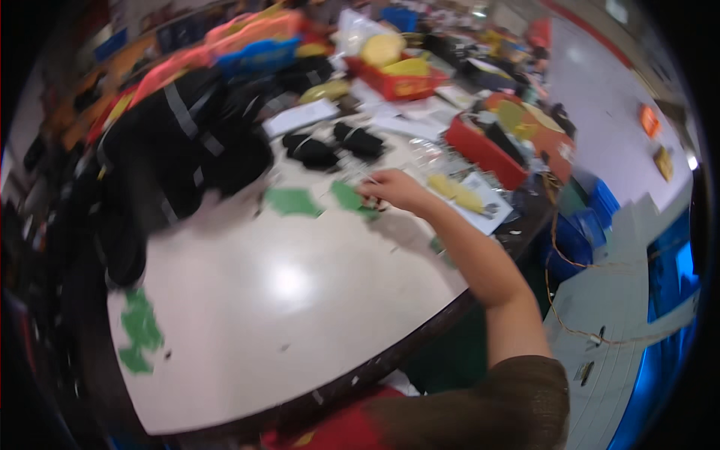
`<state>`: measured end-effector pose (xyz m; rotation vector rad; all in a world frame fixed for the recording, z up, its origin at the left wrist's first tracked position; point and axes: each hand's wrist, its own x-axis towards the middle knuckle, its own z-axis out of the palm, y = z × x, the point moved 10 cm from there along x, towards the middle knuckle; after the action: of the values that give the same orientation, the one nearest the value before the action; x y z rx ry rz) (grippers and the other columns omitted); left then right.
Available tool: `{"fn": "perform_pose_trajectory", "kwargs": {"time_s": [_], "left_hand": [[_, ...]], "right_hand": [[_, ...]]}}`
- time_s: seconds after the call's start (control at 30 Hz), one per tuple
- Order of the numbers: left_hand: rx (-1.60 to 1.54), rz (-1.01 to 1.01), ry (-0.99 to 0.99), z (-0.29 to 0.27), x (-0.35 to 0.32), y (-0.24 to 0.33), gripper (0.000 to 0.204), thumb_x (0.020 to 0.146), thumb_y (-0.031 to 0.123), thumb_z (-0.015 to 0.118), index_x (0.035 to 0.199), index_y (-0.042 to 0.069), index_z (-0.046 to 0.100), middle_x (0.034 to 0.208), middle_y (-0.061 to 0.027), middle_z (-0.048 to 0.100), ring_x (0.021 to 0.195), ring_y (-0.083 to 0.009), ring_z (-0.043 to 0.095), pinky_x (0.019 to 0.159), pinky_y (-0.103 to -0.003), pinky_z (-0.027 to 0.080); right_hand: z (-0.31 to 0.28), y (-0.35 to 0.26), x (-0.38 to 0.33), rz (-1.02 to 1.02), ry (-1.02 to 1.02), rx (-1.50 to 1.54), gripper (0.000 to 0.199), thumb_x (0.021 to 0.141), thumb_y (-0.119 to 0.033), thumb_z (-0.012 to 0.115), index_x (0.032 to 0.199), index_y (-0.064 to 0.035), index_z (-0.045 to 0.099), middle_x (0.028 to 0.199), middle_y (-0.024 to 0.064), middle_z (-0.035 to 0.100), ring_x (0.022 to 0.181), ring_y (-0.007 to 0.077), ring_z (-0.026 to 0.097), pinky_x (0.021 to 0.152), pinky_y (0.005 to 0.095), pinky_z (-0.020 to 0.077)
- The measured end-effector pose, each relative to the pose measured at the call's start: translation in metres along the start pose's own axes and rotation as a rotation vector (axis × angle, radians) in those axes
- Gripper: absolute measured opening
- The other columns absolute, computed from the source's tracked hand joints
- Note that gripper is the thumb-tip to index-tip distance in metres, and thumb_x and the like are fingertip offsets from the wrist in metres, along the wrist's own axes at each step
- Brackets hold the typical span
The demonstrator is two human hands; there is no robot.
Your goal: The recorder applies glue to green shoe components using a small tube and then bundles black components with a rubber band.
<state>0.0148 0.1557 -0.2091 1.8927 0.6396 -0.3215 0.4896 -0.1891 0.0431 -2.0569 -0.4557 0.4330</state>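
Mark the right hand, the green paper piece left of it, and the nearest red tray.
right hand (395, 190), head view, on the back of the hand.
green paper piece (292, 202), head view, its middle.
red tray (484, 154), head view, its near side wall.

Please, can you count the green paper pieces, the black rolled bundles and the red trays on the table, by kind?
Green paper pieces: 3, one, one under the right hand, one at the near left edge
Black rolled bundles: 2
Red trays: 2
Total: 7
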Motion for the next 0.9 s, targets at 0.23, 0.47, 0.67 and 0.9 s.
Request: {"fn": "perform_pose_trajectory", "kwargs": {"time_s": [0.23, 0.47, 0.67, 0.9], "left_hand": [[0.125, 0.195, -0.097, 0.025, 0.072, 0.165, 0.04, 0.094, 0.023, 0.067, 0.124, -0.004, 0.062, 0.114, -0.0223, 0.066, 0.101, -0.037, 0.066, 0.084, -0.045, 0.056], [0.167, 0.229, -0.14, 0.04, 0.05, 0.236, 0.033, 0.094, 0.016, 0.065, 0.122, -0.001, 0.065, 0.113, -0.0205, 0.067, 0.099, -0.0363, 0.066, 0.082, -0.043, 0.057], [0.164, 0.205, -0.191, 0.04, 0.016, 0.245, 0.029, 0.095, 0.011, 0.064, 0.121, 0.001, 0.067, 0.112, -0.0189, 0.068, 0.097, -0.0356, 0.066, 0.081, -0.042, 0.057], [0.097, -0.028, -0.045, 0.001, -0.081, 0.2, 0.026, 0.095, 0.004, 0.062, 0.12, 0.004, 0.069, 0.111, -0.0171, 0.069, 0.095, -0.0349, 0.066, 0.08, -0.04, 0.057]], "right_hand": [[-0.107, -0.001, 0.078, -0.039, 0.231, -0.037, 0.045, 0.092, -0.027, 0.076, 0.123, 0.0046, 0.067, 0.097, 0.0143, 0.076, 0.076, 0.0169, 0.073, 0.066, 0.0308, 0.0601], [-0.342, -0.006, -0.005, 0.195, 0.283, -0.999, 0.048, 0.082, -0.04, 0.08, 0.129, -0.033, 0.072, 0.101, 0.0057, 0.077, 0.077, 0.0207, 0.075, 0.068, 0.0355, 0.0612], [-0.487, -0.055, -0.102, 0.263, 0.947, -0.554, 0.046, 0.09, -0.047, 0.075, 0.096, -0.0021, 0.078, 0.084, 0.0128, 0.077, 0.068, 0.0211, 0.074, 0.063, 0.0369, 0.0605], [-0.194, -0.009, 0.027, 0.249, -0.046, -1.139, 0.051, 0.088, -0.055, 0.071, 0.109, -0.0094, 0.078, 0.111, 0.0137, 0.076, 0.105, 0.0343, 0.072, 0.093, 0.0484, 0.0547]]}}
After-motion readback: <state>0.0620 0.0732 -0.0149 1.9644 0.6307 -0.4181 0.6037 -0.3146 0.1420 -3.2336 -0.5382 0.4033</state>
